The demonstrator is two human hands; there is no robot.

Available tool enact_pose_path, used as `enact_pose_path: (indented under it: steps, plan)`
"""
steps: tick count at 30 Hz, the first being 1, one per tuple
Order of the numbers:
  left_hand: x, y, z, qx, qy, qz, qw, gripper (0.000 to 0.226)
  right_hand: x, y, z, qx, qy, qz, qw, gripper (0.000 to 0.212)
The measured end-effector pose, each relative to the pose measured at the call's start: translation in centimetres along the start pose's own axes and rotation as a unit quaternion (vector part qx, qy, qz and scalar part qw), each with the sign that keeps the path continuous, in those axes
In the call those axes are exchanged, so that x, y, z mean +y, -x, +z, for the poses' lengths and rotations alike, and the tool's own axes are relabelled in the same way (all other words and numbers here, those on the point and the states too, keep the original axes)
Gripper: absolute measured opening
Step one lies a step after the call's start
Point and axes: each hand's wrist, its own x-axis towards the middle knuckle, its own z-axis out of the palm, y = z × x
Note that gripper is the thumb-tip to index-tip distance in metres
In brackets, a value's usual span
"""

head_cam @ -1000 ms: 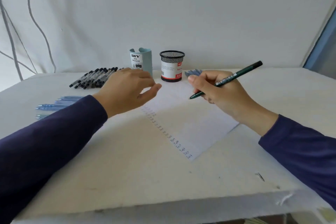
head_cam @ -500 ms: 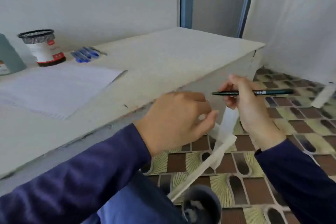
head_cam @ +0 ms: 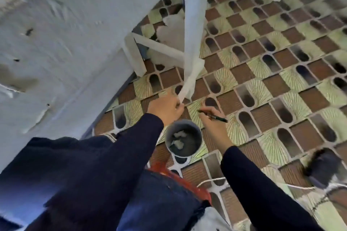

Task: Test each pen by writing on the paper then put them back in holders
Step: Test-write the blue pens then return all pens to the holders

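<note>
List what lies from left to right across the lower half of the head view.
The table, left hand gripping a white strip, grey pot on the floor, right hand holding the pen, blurred dark thing at far right.

pen (head_cam: 213, 116) dark green | floor (head_cam: 281, 84) brown-green checkered | sleeve (head_cam: 122, 155) navy | strip (head_cam: 193, 24) white
</note>
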Motion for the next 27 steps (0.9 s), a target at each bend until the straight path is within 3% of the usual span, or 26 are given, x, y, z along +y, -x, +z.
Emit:
enact_pose_path:
  steps: [4,8,15,19,21,24,27]
  plan:
    - [-2.3,-0.9,5.2,-0.088,-0.106,-0.017,0.99,0.039,6.8,0.0,3.1,-0.025,0.071,0.115,0.991,0.01]
    - [-3.9,-1.3,8.1,-0.136,-0.161,0.007,0.978,0.036,10.5,0.1,5.6,-0.046,0.184,0.171,0.967,0.016]
    - [-3.5,-2.8,10.1,-0.162,-0.152,0.022,0.975,0.035,13.9,-0.7,8.0,-0.09,0.256,0.243,0.931,0.021]
    - [-3.5,-2.7,10.1,-0.182,-0.136,0.02,0.974,0.037,13.3,-0.8,8.0,-0.192,0.267,0.324,0.887,0.03]
    - [-3.6,-2.7,9.3,-0.188,-0.12,0.008,0.975,0.037,11.7,-0.9,7.6,-0.231,0.28,0.296,0.883,0.024]
    - [-3.3,-2.7,6.4,-0.196,-0.049,-0.02,0.979,0.039,7.8,-0.8,6.6,-0.189,0.242,0.217,0.927,0.027]
    - [-1.5,-1.5,1.2,-0.1,0.004,-0.022,0.995,0.037,2.0,-0.8,4.5,-0.128,0.212,0.128,0.96,0.028]
